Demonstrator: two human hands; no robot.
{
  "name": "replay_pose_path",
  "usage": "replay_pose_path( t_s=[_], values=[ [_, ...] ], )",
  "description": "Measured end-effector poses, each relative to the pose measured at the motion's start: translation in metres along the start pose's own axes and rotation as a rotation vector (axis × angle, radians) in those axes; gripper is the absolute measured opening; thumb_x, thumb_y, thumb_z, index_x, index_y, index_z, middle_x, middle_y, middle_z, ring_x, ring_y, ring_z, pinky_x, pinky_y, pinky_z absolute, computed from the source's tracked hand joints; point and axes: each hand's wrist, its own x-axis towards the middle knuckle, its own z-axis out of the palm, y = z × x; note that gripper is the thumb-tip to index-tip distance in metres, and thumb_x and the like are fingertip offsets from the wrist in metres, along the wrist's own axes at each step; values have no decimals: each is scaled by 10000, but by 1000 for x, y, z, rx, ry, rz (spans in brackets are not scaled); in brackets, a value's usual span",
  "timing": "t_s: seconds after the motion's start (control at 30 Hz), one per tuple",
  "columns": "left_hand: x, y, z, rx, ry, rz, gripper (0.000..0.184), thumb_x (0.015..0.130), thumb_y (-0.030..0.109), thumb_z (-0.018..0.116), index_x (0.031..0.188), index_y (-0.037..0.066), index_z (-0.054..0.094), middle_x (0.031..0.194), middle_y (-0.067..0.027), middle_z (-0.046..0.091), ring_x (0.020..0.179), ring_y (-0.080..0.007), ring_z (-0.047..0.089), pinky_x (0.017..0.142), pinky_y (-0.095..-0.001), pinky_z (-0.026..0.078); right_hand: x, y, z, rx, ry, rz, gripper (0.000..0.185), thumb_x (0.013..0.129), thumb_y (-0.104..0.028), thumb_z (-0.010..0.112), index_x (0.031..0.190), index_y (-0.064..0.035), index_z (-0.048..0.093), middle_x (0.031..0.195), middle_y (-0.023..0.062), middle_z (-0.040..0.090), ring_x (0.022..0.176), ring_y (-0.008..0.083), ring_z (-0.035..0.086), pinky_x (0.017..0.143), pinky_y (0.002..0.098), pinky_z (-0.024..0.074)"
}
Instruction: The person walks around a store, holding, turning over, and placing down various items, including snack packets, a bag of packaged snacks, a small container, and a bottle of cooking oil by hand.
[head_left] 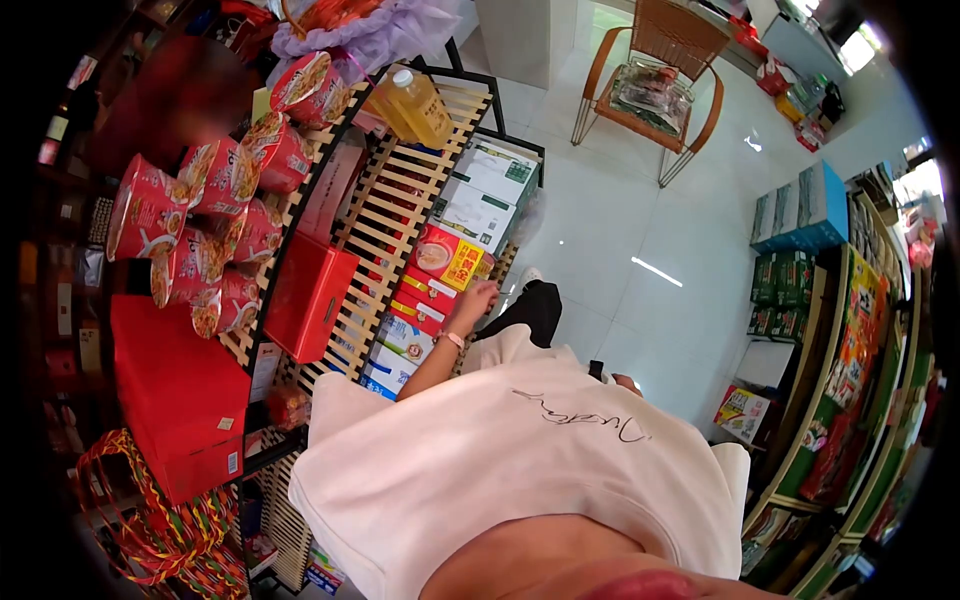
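Note:
My left hand (478,300), with a band at the wrist, hangs beside the lower shelf. Its fingers are loosely bent and nothing shows in them. It is nearest to a red and yellow carton (447,257) and some red boxes (425,300); I cannot tell whether it touches them. Blue and white milk cartons (400,345) stand close to my forearm. Only a small part of my right hand (626,383) shows past my shirt; its fingers are hidden. A small black object (596,370) is near it, its kind unclear.
On my left, slatted shelves (395,200) hold stacked red noodle cups (150,210), a red box (312,300), a bottle of yellow liquid (422,108) and white cartons (475,205). A wicker chair (665,35) with packets stands ahead. Stocked shelves (815,420) line the right.

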Motion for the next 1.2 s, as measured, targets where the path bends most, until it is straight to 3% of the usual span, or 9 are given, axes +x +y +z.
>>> replay_pose_path(
  t_s=[0.13, 0.27, 0.33, 0.57, 0.7, 0.77, 0.93, 1.03, 1.2],
  values=[
    [82, 59, -31, 63, 238, 201, 263, 833, 157, 501, 1060, 25, 503, 788, -22, 546, 623, -61, 489, 512, -190, 386, 56, -42, -50, -801, 262, -431, 356, 729, -194, 544, 1037, -18, 563, 965, 173, 591, 871, 288, 588, 747, 359, 468],
    [125, 194, -48, -47, 462, 479, 315, 791, 132, 505, 1074, -6, 480, 926, -80, 552, 856, -159, 514, 743, -267, 417, 30, -246, -121, 259, 158, 15, 336, 741, -268, 550, 992, -45, 546, 777, 79, 607, 596, 195, 549, 535, 331, 451],
    [133, 223, -45, 58, 467, 488, 309, 803, 134, 498, 1083, 5, 476, 1033, -115, 505, 920, -179, 499, 786, -269, 402, 46, -282, -124, 279, 199, -87, 285, 761, -271, 531, 950, -57, 530, 736, 43, 580, 524, 126, 464, 469, 250, 386],
    [127, 328, -51, 239, 635, 616, 388, 850, 192, 477, 1197, 39, 397, 1077, -128, 483, 973, -206, 490, 788, -300, 401, -6, -583, -100, 285, -319, -843, 295, 841, -267, 437, 1075, -99, 501, 919, 32, 568, 783, 98, 514, 691, 240, 422],
    [147, 336, -59, 125, 642, 515, 514, 855, 224, 487, 1292, 58, 272, 1247, -164, 367, 1153, -251, 369, 900, -325, 353, 8, -694, -41, 49, -361, -953, 282, 807, -150, 507, 1067, -47, 472, 830, 26, 545, 751, 95, 511, 650, 210, 413],
    [156, 327, -64, -27, 565, 511, 577, 844, 207, 500, 1312, 36, 210, 1340, -165, 246, 1237, -275, 256, 973, -337, 284, 22, -737, -20, -131, -380, -1205, 434, 737, -54, 592, 1121, -8, 395, 914, 47, 525, 817, 122, 509, 685, 259, 434],
    [166, 343, -64, -65, 688, 568, 606, 811, 168, 536, 1291, -19, 218, 1302, -160, 311, 1199, -245, 312, 966, -308, 277, 23, -822, 6, -179, -502, -1462, 670, 656, -39, 654, 1219, -6, 292, 1125, 123, 449, 1001, 185, 471, 811, 311, 425],
    [197, 335, -62, -141, 846, 693, 629, 793, 164, 567, 1272, -61, 227, 1230, -189, 392, 1129, -205, 390, 924, -269, 326, -25, -849, -5, -391, -695, -1283, 730, 651, -100, 688, 1247, -18, 274, 1214, 111, 386, 1120, 199, 386, 886, 338, 368],
    [194, 356, -17, -225, 1040, 680, 665, 759, 42, 569, 1297, -15, 183, 1265, -151, 322, 1136, -207, 370, 903, -308, 370, 49, -865, 0, -554, -578, -1673, 695, 568, -222, 743, 1148, -11, 425, 1029, 146, 536, 906, 233, 534, 774, 323, 436]
  ],
)
